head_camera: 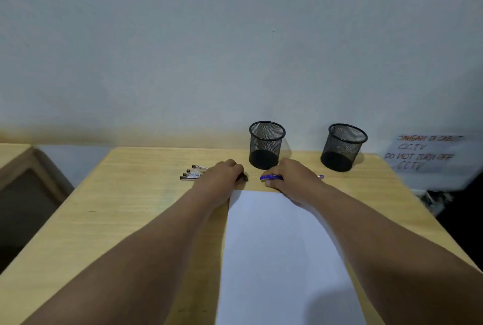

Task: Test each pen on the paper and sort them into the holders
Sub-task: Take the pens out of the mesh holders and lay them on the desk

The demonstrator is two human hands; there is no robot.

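A white sheet of paper [282,251] lies on the wooden table [125,207], reaching from the near edge toward the back. My left hand [222,175] rests just beyond the paper's far left corner, fingers curled over a dark pen cap [244,178]. Several clear pens [192,173] lie to its left, their near ends hidden under the hand. My right hand [292,175] is closed on a blue pen [271,177] whose other end sticks out to the right. Two black mesh holders stand at the back: one [266,144] just behind my hands, another [342,147] further right.
A grey wall rises directly behind the table. A handwritten paper sign [428,155] about CCTV hangs at the right. A second wooden piece of furniture [23,168] stands to the left across a gap. Dark floor lies off the table's right edge.
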